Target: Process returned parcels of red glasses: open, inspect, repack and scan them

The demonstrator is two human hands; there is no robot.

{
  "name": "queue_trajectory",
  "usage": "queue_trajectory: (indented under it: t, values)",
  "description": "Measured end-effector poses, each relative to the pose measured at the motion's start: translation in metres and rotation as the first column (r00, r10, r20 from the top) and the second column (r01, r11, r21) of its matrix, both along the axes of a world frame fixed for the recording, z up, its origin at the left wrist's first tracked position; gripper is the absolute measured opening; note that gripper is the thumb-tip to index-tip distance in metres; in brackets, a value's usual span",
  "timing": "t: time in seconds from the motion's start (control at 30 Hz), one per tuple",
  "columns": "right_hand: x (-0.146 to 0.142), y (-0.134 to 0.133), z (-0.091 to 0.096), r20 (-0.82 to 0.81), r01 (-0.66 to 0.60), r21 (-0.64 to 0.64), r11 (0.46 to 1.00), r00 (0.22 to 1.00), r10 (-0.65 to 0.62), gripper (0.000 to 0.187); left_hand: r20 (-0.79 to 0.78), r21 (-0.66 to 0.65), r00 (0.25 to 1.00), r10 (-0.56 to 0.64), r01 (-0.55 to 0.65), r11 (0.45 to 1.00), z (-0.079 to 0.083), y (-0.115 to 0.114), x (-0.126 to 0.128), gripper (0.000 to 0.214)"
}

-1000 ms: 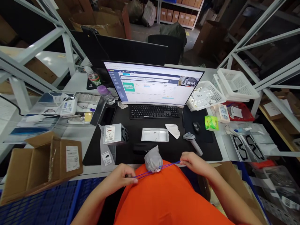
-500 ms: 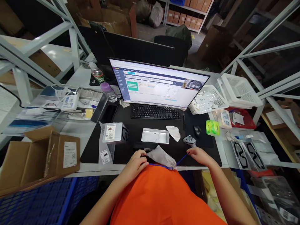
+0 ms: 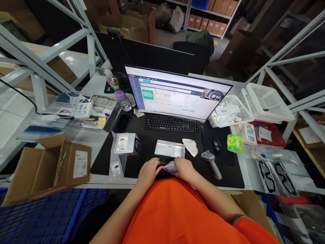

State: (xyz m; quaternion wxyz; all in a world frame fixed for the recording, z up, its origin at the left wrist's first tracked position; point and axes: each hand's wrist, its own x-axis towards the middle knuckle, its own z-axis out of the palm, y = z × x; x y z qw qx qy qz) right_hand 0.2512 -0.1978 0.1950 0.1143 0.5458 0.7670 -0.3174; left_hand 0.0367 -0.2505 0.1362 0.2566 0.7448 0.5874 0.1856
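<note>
A small grey drawstring pouch (image 3: 171,166) with a blue cord lies between my hands at the front of the black desk mat. My right hand (image 3: 186,168) is closed around its right part and covers much of it. At the pouch's left end, the fingers of my left hand (image 3: 148,172) are bent together and pinch its edge. A dark, flat object (image 3: 164,160) lies just behind the pouch, partly hidden by my fingers. Beyond it are an open white box tray (image 3: 169,149) and a crumpled white cloth (image 3: 190,146).
A printed box (image 3: 126,143) stands left of the tray, and an open cardboard carton (image 3: 81,164) farther left. The barcode scanner (image 3: 212,162) and mouse (image 3: 216,146) are to the right. Behind are the keyboard (image 3: 172,122) and monitor (image 3: 175,93). A white basket (image 3: 243,115) sits at right.
My right hand has moved left from the stretched blue cord's end onto the pouch. My left hand stays at the pouch's left end. The view has shifted slightly.
</note>
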Motion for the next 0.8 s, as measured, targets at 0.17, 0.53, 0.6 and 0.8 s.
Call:
queue_trajectory:
  t: [0.17, 0.53, 0.6, 0.8]
  values:
    - [0.031, 0.019, 0.005, -0.263, -0.016, -0.036, 0.999, 0.965, 0.006, 0.068, -0.081, 0.047, 0.995, 0.059, -0.055, 0.997, -0.023, -0.028, -0.037, 0.038]
    - [-0.036, 0.000, -0.017, -0.610, -0.017, 0.147, 0.989, 0.786, 0.105, 0.060, 0.014, 0.109, 0.987, 0.158, -0.158, 0.981, -0.083, -0.051, -0.025, 0.033]
    - [-0.052, -0.001, -0.025, -0.318, -0.263, 0.197, 0.944, 0.894, 0.316, 0.052, 0.042, 0.111, 0.984, 0.172, -0.176, 0.978, -0.088, -0.053, -0.025, 0.038]
    - [-0.081, 0.002, -0.046, 0.032, -0.401, 0.157, 0.902, 0.915, 0.402, 0.031, 0.119, 0.083, 0.965, 0.236, -0.246, 0.966, -0.089, -0.063, -0.022, 0.046]
